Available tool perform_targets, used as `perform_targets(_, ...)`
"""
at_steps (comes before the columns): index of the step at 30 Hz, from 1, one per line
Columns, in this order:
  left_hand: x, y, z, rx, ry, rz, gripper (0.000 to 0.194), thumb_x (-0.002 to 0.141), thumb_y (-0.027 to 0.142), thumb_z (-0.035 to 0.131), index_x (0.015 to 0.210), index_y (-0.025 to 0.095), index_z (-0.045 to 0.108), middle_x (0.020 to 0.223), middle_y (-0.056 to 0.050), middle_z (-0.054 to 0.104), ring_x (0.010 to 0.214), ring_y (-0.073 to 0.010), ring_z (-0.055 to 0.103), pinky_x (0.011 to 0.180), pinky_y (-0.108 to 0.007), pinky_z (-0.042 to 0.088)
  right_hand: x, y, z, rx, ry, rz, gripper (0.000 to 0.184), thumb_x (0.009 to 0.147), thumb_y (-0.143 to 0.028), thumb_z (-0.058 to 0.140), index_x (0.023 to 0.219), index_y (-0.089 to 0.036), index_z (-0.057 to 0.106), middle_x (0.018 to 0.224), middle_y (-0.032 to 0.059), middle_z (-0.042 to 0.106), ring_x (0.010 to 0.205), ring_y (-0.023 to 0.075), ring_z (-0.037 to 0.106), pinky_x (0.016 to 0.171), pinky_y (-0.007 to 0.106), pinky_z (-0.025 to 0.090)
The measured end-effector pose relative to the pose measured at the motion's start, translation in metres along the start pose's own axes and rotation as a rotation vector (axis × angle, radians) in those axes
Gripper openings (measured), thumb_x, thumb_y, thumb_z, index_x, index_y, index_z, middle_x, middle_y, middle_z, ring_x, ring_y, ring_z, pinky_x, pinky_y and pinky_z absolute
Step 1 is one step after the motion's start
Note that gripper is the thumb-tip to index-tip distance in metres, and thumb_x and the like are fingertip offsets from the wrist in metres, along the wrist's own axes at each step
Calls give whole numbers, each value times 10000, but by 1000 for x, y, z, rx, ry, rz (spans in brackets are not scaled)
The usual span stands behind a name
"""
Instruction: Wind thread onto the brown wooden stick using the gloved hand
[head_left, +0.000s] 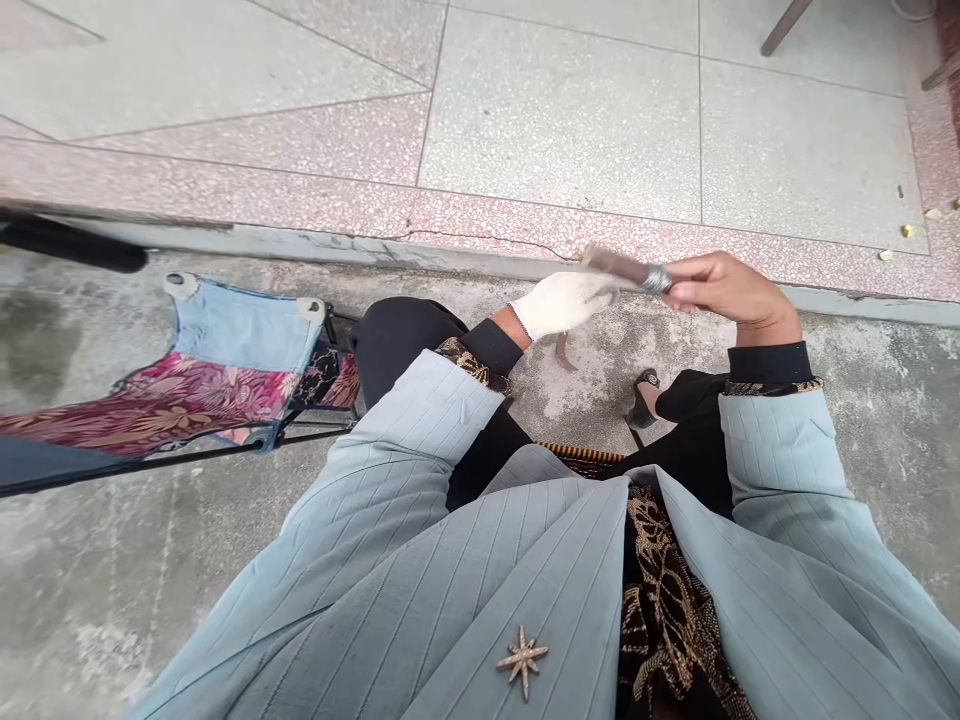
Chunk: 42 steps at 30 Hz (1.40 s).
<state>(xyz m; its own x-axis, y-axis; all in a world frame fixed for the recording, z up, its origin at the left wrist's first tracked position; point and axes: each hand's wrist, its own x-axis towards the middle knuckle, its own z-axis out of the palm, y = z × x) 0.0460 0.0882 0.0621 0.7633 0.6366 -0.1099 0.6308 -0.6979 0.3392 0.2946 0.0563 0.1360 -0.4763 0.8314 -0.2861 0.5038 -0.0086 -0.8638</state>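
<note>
My right hand [712, 288], bare, pinches the end of a brown stick-like handle [619, 266] near its silvery metal band [658, 280]. The handle points left and is slightly blurred. My left hand [562, 303] wears a white knit glove with its fingers curled, just below and left of the handle's far end. What those fingers hold is hidden and smeared. From under the glove a curved, rusty-brown strip [564, 353] shows against the concrete; whether the glove grips it or it lies on the ground, I cannot tell.
A folding chair with floral fabric [217, 395] stands on the left, with a black bar [71, 240] behind it. A low step edge [360, 250] runs across in front, up to tiled floor [562, 110]. Furniture legs [784, 28] show at top right. A black shoe [643, 400] rests below my hands.
</note>
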Motion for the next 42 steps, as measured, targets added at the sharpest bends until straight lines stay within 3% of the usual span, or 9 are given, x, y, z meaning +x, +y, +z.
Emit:
perform_targets(4, -2, 4, 5, 59, -26, 32, 386, 1007, 366, 337, 1202, 201, 626, 959, -72, 730, 832, -194, 679, 707, -277, 436, 6, -1, 3, 231, 490, -95, 621, 822, -725, 566, 1203, -247, 678, 725, 22, 583, 578, 149, 482, 531, 293, 405)
perform_targets(9, -9, 9, 7, 102, 58, 199, 379, 1011, 383, 349, 1170, 214, 648, 928, -70, 726, 772, -185, 662, 650, -284, 403, 24, 18, 6, -199, 607, 161, 566, 904, -647, 487, 1191, -210, 705, 799, 72, 647, 726, 211, 578, 610, 321, 429)
perform_targets(13, -13, 6, -3, 135, 194, 167, 406, 1010, 371, 326, 1130, 179, 663, 860, -82, 705, 729, -186, 642, 641, -298, 402, 27, 27, 13, -597, 196, 401, 445, 800, -545, 676, 1085, -218, 778, 903, 122, 719, 901, 309, 613, 728, 384, 442)
perform_targets(16, -12, 3, -11, 123, 242, 60, 399, 1004, 368, 339, 1131, 171, 662, 849, -83, 705, 734, -188, 641, 654, -300, 420, 23, 24, 16, -551, -131, 354, 340, 718, -467, 775, 977, -252, 814, 839, 86, 736, 880, 297, 617, 726, 376, 450)
perform_targets(21, -8, -6, -20, 72, 335, -262, 406, 1024, 353, 309, 1216, 189, 628, 880, -81, 719, 752, -190, 659, 670, -303, 436, 3, 10, -4, -259, -332, 155, 403, 717, -535, 762, 999, -249, 798, 761, 14, 702, 717, 184, 580, 647, 316, 452)
perform_targets(26, -4, -2, -10, 55, 145, -218, 384, 1016, 350, 329, 1205, 196, 627, 882, -67, 722, 758, -191, 666, 664, -292, 430, -6, 2, -5, 241, 184, -134, 532, 736, -676, 712, 999, -214, 733, 676, 21, 571, 569, 137, 462, 525, 291, 380)
perform_targets(32, -4, 15, 7, 130, -17, 58, 385, 1010, 375, 341, 1133, 187, 654, 830, -97, 716, 748, -216, 675, 641, -299, 397, 20, 21, 7, -260, 465, 172, 440, 865, -568, 598, 1065, -200, 734, 749, 54, 613, 683, 192, 552, 619, 317, 410)
perform_targets(36, -5, 13, 6, 171, -13, 61, 342, 990, 316, 377, 1131, 176, 656, 820, -118, 711, 745, -229, 677, 637, -308, 386, 30, 32, 11, -720, 142, 440, 334, 812, -483, 667, 973, -216, 786, 839, 96, 697, 815, 264, 614, 711, 365, 422)
perform_targets(42, -5, 4, 0, 72, 34, -53, 342, 977, 307, 393, 1169, 181, 646, 887, -113, 720, 795, -232, 678, 667, -315, 399, 16, 18, 11, -439, -333, 325, 451, 687, -581, 761, 996, -254, 792, 814, 26, 708, 750, 204, 595, 689, 330, 452)
